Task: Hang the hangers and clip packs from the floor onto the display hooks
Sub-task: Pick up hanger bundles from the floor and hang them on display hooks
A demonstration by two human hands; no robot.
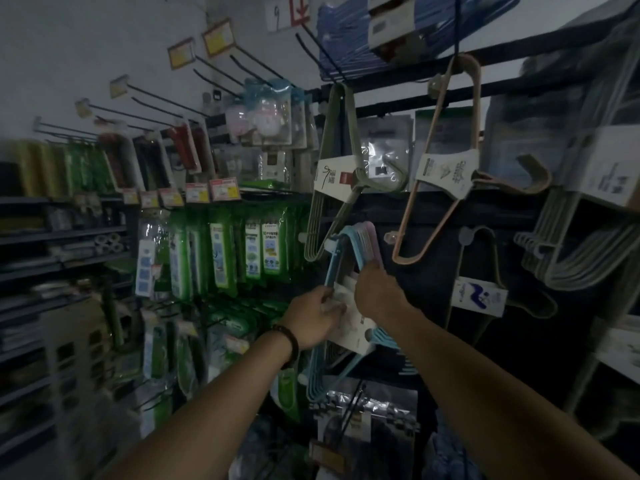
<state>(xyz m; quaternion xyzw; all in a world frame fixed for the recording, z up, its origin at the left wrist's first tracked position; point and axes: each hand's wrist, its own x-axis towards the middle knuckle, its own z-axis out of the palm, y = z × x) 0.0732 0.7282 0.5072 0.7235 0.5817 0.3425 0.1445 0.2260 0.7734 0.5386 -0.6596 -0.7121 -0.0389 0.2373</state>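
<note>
At 12 o'clock, up on the top shelf (519, 51): blue hanger pack (346, 36) lying flat in clear film, card label on it. At 9 o'clock, grey shelving (69, 233) loaded with small goods, too blurred to name. Below-left of centre, glossy green packets (221, 252) hung in rows on hooks.

Dead centre, against the dark display panel (433, 341): pastel hanger pack (348, 242), held two-handed.
- Long axis near vertical, top leaning to 1 o'clock, bottom corner down at 7.
- Hook ends pointing to 4 o'clock, sticking out past the white card sleeve (351, 327).
- Top corner right at a white peg (329, 243); cannot tell if seated.

Grip:
- Left hand (317, 317) pinching the sleeve's 9 o'clock edge, fingers curled onto the card. Dark bead bracelet (290, 341) on that wrist.
- Right hand (377, 289) clamped round the pack's upper arm, fingers wrapped over the rods.

Materials and shapes:
- Thin blue and pink plastic rods, rounded triangular outline, stacked tight.
- At 11 o'clock, sage-green hanger pack (332, 188), same shape, hung corner-up, card band across.
- At 1 o'clock, peach hanger pack (446, 161), likewise.
- At 3 o'clock, white hanger bundle (571, 261), thicker rods.
- At 10 o'clock, bare black wire hooks (152, 98), long and straight.
</note>
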